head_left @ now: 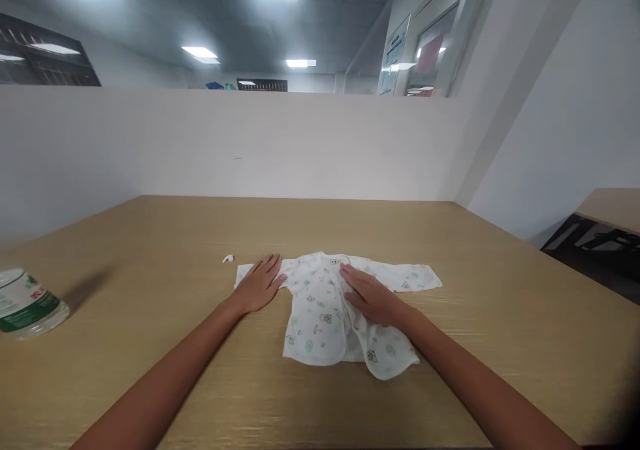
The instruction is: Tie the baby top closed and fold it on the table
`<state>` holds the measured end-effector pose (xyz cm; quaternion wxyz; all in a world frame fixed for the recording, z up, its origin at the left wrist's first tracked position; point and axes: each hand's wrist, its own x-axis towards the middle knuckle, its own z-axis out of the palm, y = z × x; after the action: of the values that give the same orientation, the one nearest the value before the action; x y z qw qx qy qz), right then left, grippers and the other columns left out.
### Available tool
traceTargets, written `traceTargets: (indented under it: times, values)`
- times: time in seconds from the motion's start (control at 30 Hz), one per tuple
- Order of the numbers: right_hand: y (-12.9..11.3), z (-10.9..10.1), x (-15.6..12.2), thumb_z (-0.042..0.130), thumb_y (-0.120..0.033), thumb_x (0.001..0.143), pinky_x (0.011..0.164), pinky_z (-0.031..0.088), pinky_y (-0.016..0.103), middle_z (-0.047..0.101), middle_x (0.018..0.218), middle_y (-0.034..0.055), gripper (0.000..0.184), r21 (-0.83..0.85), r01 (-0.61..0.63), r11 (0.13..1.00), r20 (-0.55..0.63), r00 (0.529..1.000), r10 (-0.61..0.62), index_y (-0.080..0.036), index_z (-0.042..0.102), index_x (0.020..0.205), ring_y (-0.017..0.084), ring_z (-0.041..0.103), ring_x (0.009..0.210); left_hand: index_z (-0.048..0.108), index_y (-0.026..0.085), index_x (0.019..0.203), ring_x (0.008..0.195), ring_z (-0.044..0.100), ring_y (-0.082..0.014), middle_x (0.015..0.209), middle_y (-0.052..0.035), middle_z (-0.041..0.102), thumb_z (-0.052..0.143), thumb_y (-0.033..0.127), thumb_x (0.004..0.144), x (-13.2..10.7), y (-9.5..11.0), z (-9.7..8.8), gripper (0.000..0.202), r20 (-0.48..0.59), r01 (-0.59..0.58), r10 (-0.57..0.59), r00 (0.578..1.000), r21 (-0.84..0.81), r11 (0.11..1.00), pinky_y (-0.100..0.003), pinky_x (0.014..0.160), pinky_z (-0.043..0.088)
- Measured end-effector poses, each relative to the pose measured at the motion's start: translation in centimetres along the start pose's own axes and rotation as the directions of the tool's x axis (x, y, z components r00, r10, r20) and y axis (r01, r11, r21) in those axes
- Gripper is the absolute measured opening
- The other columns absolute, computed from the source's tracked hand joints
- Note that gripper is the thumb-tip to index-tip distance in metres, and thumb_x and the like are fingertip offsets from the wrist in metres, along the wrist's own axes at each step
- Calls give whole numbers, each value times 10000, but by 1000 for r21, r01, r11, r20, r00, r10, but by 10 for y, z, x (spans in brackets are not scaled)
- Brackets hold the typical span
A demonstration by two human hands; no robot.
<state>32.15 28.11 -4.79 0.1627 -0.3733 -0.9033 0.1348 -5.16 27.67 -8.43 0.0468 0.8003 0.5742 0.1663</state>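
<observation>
A small white baby shirt [315, 317] with a faint green and grey print lies spread on the table, its sleeves stretched out to both sides. My left hand [259, 283] rests flat across the left sleeve, fingers extended and pointing away from me. On the right front panel, near the neckline, my right hand [370, 295] lies with its fingers stretched out. The front is open down the middle, and the right panel looks rumpled and skewed toward the lower right. Part of the right panel is hidden under my right hand and wrist.
The light wooden table [175, 237] ends at a low white partition [300, 143]. A clear plastic bottle [30, 307] with a green and white label is at the left edge. A small white scrap [229, 259] lies beyond the left sleeve. A white wall stands at right.
</observation>
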Motion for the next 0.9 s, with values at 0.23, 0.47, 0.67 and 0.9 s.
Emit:
traceTargets:
  times: [0.23,0.47,0.67,0.9]
  values:
    - [-30,1,10,332,-530,1079,1314,230,452,211,1668,78,660,11,67,998,-40,997,-66,-147,339,1617,244,203,1567,324,120,1612,1572,171,-278,1673,-113,243,224,637,1040,7,1,-2,777,-71,9,-12,997,-31,999,-490,1298,139]
    - [-59,32,37,370,-519,1069,1317,186,465,137,1673,143,729,-40,75,996,105,992,-71,-66,261,1630,279,141,1580,369,34,1565,1557,219,-299,1645,-182,281,187,530,1041,17,-18,-4,744,-30,163,-170,985,-160,974,-524,1279,211]
    - [-51,40,33,358,-546,1070,1320,161,474,137,1675,141,738,-64,94,994,101,991,-87,-79,254,1633,281,128,1582,344,130,1611,1566,170,-328,1673,-110,245,188,580,1029,10,-45,-1,752,53,165,-170,984,85,983,-527,1276,162]
    - [-49,42,35,340,-565,1071,1316,158,461,145,1676,137,749,-65,102,993,103,990,-95,-93,228,1641,278,132,1581,481,75,1517,1530,214,-434,1624,-196,340,346,385,988,2,-60,-17,628,-237,255,-177,955,359,898,-592,1238,196]
